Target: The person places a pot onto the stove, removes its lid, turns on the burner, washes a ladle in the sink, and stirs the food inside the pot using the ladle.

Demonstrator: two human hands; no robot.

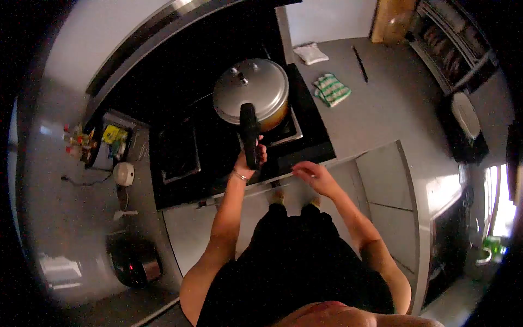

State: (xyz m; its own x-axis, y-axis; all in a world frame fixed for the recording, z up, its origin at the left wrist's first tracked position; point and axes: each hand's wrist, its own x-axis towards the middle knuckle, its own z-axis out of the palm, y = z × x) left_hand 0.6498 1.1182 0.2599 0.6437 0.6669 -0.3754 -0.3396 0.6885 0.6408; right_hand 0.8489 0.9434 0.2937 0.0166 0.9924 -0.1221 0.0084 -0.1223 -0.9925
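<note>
A large silver pressure cooker [264,90] sits on the black stove [313,128], its lid on and its long black handle [249,122] pointing toward me. My left hand [248,162] is closed around that handle near its end, with some fingers hidden behind it. Past the stove's front edge, to the right of the handle, my right hand [312,174] hangs in the air. Its fingers are loosely bent, apart from the thumb, and nothing shows in them.
On the right counter lie a green-and-white striped cloth [332,89], a white folded cloth [311,53] and a thin dark stick-like item [360,64]. A dish rack [455,41] stands farther right. Left of the stove are a small white device [124,174] and a dark rounded appliance [136,264].
</note>
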